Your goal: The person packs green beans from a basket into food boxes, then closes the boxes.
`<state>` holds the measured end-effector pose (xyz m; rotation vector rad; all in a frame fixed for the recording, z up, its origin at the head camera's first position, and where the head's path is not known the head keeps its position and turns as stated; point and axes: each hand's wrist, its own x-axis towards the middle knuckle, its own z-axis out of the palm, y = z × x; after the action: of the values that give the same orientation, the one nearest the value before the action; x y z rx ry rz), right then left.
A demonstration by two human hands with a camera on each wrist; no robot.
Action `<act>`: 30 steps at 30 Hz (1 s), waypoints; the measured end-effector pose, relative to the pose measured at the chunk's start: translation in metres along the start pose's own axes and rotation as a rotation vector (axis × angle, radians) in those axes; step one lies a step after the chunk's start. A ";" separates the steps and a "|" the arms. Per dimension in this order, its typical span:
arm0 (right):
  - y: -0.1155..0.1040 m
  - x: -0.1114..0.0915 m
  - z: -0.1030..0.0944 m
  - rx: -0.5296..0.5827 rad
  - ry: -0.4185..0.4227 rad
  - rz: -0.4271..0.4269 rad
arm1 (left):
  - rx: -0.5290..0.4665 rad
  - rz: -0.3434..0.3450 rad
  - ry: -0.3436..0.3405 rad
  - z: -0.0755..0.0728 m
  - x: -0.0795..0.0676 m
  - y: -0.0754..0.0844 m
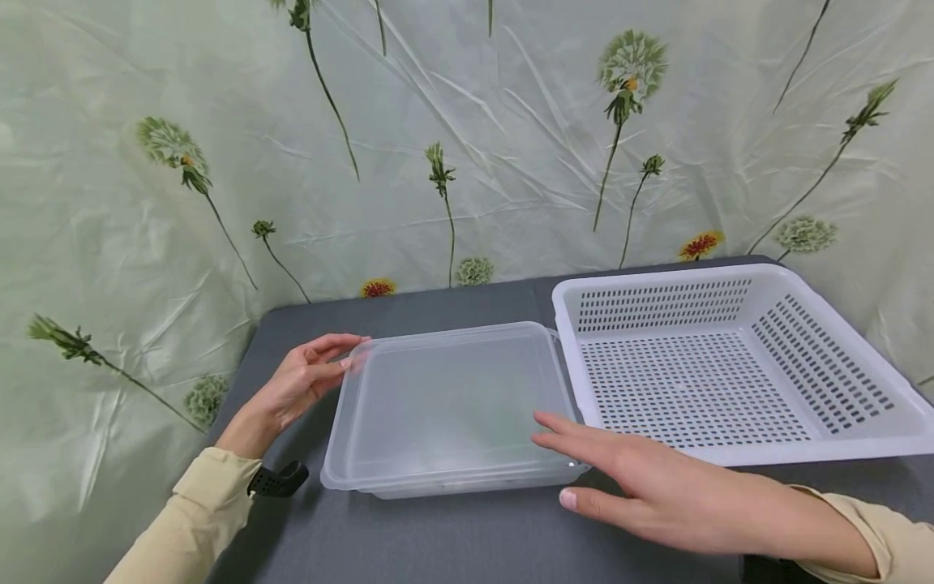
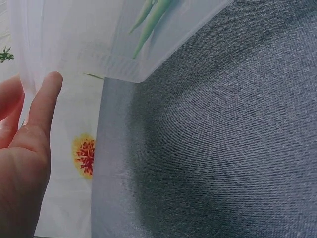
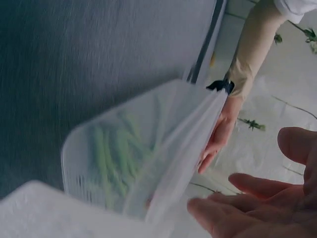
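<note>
A rectangular plastic container, its wall showing below a translucent lid (image 1: 452,397), sits over the grey table in the head view. Through its side, long pointed green pods (image 2: 151,25) show in the left wrist view, and several blurred green pieces (image 3: 119,153) in the right wrist view. My left hand (image 1: 299,377) pinches the lid's far left corner, thumb on one side of the rim and fingers on the other. My right hand (image 1: 642,483) is held out with straight, spread fingers at the container's right edge. Its fingertips overlap the lid in the head view; nothing is in its grasp.
Right of the container, close against it, stands a white perforated basket (image 1: 861,381). The grey tabletop (image 1: 438,539) ends at a flower-printed curtain (image 1: 365,227) behind it. A black band (image 1: 279,480) is on the left wrist.
</note>
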<state>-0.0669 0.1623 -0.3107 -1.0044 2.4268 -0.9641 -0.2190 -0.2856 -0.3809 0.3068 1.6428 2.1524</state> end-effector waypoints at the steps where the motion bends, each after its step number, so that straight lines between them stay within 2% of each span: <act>1: 0.000 -0.001 0.005 -0.022 0.018 -0.013 | -0.007 0.003 -0.005 0.000 0.000 0.000; 5: 0.002 0.000 0.025 -0.147 0.061 -0.085 | 0.000 0.022 -0.015 0.000 -0.001 -0.001; 10: 0.012 0.011 0.050 -0.435 0.161 -0.233 | 0.083 0.045 -0.020 0.001 -0.002 -0.005; 13: 0.017 0.016 0.060 -0.592 0.215 -0.268 | 0.132 0.047 -0.021 0.003 -0.002 -0.006; 15: 0.018 0.017 0.063 -0.655 0.226 -0.264 | 0.162 0.048 -0.018 0.004 -0.001 -0.006; 18: 0.019 0.016 0.065 -0.687 0.245 -0.256 | 0.211 0.051 -0.012 0.005 0.000 -0.007; 25: 0.016 0.011 0.066 -0.682 0.264 -0.264 | 0.348 0.048 0.003 0.009 0.003 -0.008; 30: 0.018 0.009 0.068 -0.695 0.333 -0.301 | 0.450 0.047 0.026 0.015 0.004 -0.008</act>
<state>-0.0458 0.1333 -0.3719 -1.5739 3.0414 -0.3647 -0.2147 -0.2695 -0.3844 0.4510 2.1453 1.8019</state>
